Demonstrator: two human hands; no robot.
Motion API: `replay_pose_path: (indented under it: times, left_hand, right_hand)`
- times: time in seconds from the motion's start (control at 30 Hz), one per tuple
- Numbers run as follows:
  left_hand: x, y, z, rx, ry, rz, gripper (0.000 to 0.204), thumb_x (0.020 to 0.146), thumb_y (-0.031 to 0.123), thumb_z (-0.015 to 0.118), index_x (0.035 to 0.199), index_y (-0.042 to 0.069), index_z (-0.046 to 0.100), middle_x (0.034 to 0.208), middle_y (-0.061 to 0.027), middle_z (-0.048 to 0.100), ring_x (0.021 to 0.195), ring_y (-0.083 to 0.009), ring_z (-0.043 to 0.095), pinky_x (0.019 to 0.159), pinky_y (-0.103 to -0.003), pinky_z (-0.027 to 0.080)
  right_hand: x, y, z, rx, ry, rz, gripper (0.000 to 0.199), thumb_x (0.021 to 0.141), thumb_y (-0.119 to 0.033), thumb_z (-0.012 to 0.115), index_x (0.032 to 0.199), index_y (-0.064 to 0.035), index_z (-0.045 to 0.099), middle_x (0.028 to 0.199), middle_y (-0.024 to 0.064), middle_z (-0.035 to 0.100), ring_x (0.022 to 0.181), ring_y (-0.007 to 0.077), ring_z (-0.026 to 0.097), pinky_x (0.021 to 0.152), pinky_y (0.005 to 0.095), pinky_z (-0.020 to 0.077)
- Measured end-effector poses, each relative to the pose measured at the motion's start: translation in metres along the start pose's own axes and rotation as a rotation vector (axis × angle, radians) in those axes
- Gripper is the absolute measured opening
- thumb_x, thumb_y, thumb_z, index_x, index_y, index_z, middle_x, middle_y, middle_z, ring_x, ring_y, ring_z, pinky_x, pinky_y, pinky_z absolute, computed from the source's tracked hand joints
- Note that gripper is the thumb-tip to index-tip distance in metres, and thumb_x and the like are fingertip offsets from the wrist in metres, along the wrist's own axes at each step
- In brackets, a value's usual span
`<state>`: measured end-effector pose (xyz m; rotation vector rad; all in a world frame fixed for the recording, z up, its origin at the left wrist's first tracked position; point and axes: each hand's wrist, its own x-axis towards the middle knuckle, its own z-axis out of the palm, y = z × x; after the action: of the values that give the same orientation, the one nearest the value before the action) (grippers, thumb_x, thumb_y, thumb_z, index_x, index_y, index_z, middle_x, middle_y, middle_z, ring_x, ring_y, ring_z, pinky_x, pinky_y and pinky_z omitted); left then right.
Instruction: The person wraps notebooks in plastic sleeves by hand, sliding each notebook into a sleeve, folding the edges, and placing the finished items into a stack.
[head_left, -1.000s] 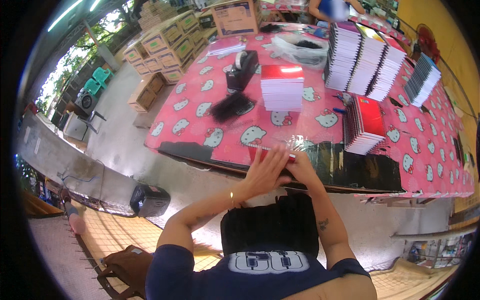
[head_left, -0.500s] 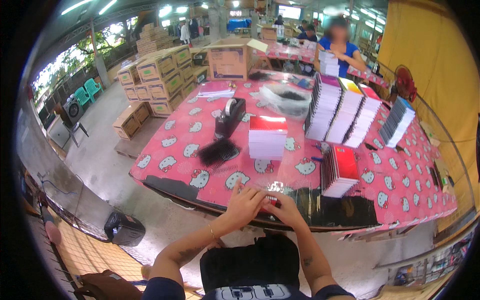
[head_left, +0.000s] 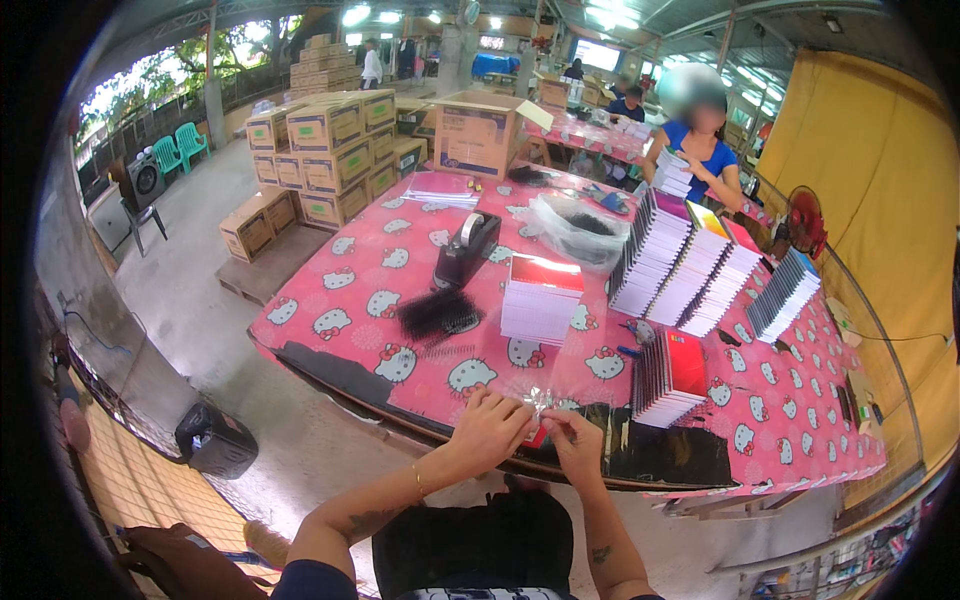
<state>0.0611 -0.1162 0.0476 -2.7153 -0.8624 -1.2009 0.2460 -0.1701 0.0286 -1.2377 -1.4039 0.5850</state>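
Observation:
At the table's near edge my left hand point(head_left: 490, 430) lies with bent fingers pressed over a small visible part of a red-covered item point(head_left: 537, 437). Shiny clear plastic film point(head_left: 540, 400) covers or lies against that item, which is mostly hidden by my hands. Just to the right, my right hand point(head_left: 578, 446) pinches the film between thumb and fingers. Beyond them stands a stack of red-covered notebooks point(head_left: 541, 305). Another stack of red spiral notebooks point(head_left: 668, 375) is to the right. Loose black binding coils point(head_left: 437, 315) lie to the left.
A black tape dispenser point(head_left: 468, 250) and a plastic bag of black coils point(head_left: 580, 225) sit farther back. Tall notebook stacks point(head_left: 665, 265) stand at the right. Across the table a co-worker point(head_left: 700, 150) holds notebooks. Cardboard boxes point(head_left: 330, 150) are piled on the left.
The view has tilted and shifted slightly. My right hand has drawn a little away from my left, and more of the clear film shows between them.

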Motion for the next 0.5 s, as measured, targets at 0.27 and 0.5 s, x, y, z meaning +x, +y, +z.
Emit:
replay_pose_path:
  times: [0.27, 0.5]
  left_hand:
    - [-0.001, 0.001, 0.004, 0.006, 0.019, -0.005, 0.021, 0.088, 0.022, 0.069, 0.105, 0.009, 0.067, 0.095, -0.0045, 0.065, 0.092, -0.0240, 0.060, 0.092, -0.044, 0.042]
    - [0.000, 0.003, -0.001, -0.014, 0.004, -0.001, 0.023, 0.087, 0.019, 0.070, 0.106, 0.008, 0.066, 0.099, -0.0057, 0.065, 0.094, -0.0248, 0.060, 0.094, -0.045, 0.042]
  right_hand:
    - [-0.003, 0.006, 0.004, 0.053, 0.017, -0.019, 0.018, 0.089, -0.003, 0.072, 0.106, 0.0014, 0.070, 0.096, 0.0091, 0.072, 0.085, 0.0114, 0.066, 0.078, 0.0268, 0.0535]
    - [-0.006, 0.013, 0.004, 0.101, 0.030, 0.004, 0.020, 0.089, -0.005, 0.072, 0.108, 0.0018, 0.069, 0.098, 0.0096, 0.072, 0.087, 0.0112, 0.066, 0.079, 0.0266, 0.0539]
